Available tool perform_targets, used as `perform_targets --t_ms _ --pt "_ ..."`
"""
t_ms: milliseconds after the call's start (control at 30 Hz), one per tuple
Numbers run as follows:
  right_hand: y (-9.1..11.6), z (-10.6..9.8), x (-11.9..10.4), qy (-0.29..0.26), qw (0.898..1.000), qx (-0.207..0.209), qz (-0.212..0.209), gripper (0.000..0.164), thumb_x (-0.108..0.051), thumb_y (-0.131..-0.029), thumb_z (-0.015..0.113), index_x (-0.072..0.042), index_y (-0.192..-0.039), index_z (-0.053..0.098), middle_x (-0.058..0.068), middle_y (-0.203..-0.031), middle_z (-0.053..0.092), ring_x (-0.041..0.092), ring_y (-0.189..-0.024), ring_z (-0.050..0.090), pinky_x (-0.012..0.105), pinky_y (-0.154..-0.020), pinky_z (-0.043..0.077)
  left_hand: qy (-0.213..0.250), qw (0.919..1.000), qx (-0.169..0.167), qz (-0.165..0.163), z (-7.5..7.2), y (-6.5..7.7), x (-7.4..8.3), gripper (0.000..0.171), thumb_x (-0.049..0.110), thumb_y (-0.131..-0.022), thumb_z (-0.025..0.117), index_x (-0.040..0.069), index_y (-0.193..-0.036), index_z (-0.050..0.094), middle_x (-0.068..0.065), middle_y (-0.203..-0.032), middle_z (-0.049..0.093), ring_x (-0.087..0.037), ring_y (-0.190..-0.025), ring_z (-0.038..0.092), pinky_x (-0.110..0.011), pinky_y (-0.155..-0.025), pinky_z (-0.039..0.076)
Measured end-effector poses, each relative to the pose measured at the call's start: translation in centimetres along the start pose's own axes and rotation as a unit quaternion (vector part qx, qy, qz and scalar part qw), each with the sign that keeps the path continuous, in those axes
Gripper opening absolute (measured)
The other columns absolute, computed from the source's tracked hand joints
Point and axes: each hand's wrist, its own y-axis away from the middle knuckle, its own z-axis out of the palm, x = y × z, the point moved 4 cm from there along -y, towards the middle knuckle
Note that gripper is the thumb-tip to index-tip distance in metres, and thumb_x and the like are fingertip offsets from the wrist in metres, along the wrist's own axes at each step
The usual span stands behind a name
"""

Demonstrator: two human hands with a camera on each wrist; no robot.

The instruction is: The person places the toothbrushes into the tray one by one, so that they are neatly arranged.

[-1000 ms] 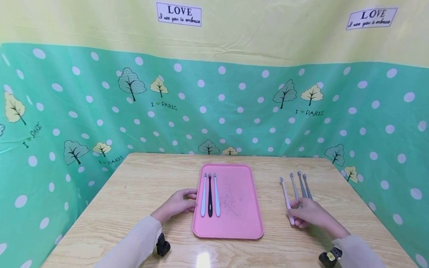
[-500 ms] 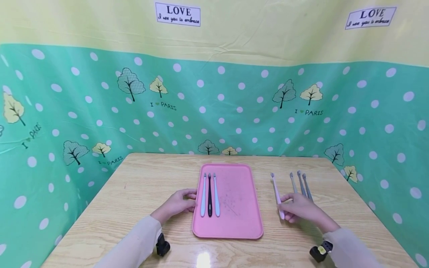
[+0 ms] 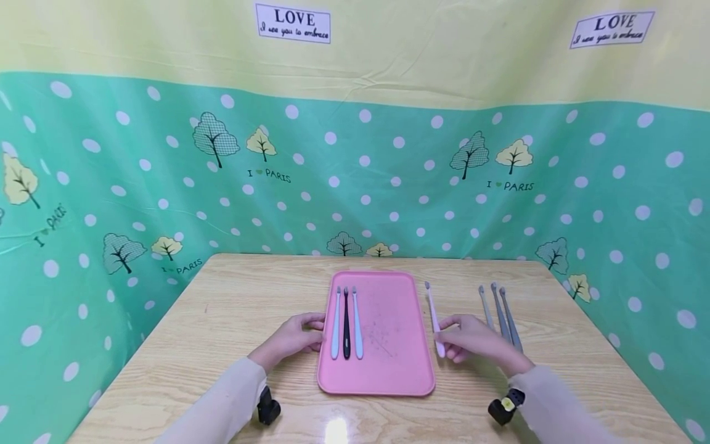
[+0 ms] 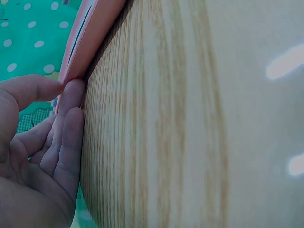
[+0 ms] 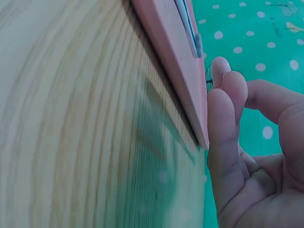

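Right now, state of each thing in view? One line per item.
right grip: pinching pink tool near its lower end
left grip: touching pink tray, left edge
pink tool: held, just right of tray
pink tray: flat on wood table
black tool: lying in tray, middle of three
two light-blue tools: in tray, flanking black
three gray tools: on table, right side, partly hidden

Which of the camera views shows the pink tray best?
The head view: it shows almost the whole pink tray from above, rim and inside. The left wrist view shows only an edge portion, at the left hand; the right wrist view shows mainly part of one side.
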Motion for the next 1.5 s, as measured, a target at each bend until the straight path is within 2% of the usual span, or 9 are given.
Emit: perform_targets --t_ms 267,567,733,1033,1500 --pt "-1.4 1.6 -0.8 -0.017 0.999 -0.035 -0.016 0.047 -0.016 -0.095 0.067 0.015 -0.126 0.049 0.009 -0.072 0.066 0.01 -0.057 0.061 0.025 -0.054 0.057 0.0 1.0 -0.003 0.007 0.0 0.1 0.0 0.06 0.013 -0.091 0.07 -0.002 -0.145 0.049 -0.012 -0.116 0.059 -0.02 -0.081 0.07 -0.035 -0.073 0.059" --pt "-2.3 3.4 -2.2 -0.038 0.997 -0.065 -0.03 0.041 -0.014 -0.093 0.068 0.012 -0.119 0.05 0.009 -0.071 0.066 0.01 -0.056 0.061 0.024 -0.053 0.056 0.01 0.9999 -0.008 0.011 0.0 -0.2 -0.2 0.061 0.013 -0.091 0.07 -0.004 -0.145 0.048 -0.013 -0.117 0.059 -0.022 -0.08 0.07 -0.035 -0.074 0.059" --pt "-3.2 4.4 -2.8 -0.025 0.997 -0.073 -0.026 0.035 -0.014 -0.093 0.069 0.009 -0.115 0.054 0.011 -0.075 0.067 0.01 -0.057 0.061 0.025 -0.054 0.056 0.011 0.9998 -0.009 0.012 0.0 -0.1 -0.2 0.061 0.013 -0.09 0.07 -0.004 -0.145 0.048 -0.014 -0.117 0.059 -0.022 -0.08 0.07 -0.035 -0.073 0.059" --pt "-4.5 6.2 -3.4 -0.002 0.995 -0.096 -0.034 0.034 -0.015 -0.092 0.07 0.008 -0.114 0.059 0.013 -0.075 0.068 0.011 -0.055 0.062 0.027 -0.054 0.058 0.007 0.9999 -0.008 0.011 0.0 -0.1 -0.2 0.061 0.013 -0.09 0.07 -0.004 -0.145 0.048 -0.014 -0.117 0.059 -0.022 -0.08 0.07 -0.035 -0.072 0.059" --pt "-5.8 8.5 -4.0 -0.009 0.994 -0.107 -0.023 0.031 -0.016 -0.091 0.073 0.006 -0.109 0.06 0.015 -0.075 0.069 0.013 -0.056 0.064 0.029 -0.056 0.059 0.004 1.0 -0.005 0.007 -0.1 -0.2 -0.3 0.062 0.015 -0.09 0.071 -0.001 -0.145 0.049 -0.013 -0.118 0.059 -0.021 -0.081 0.07 -0.035 -0.074 0.059"
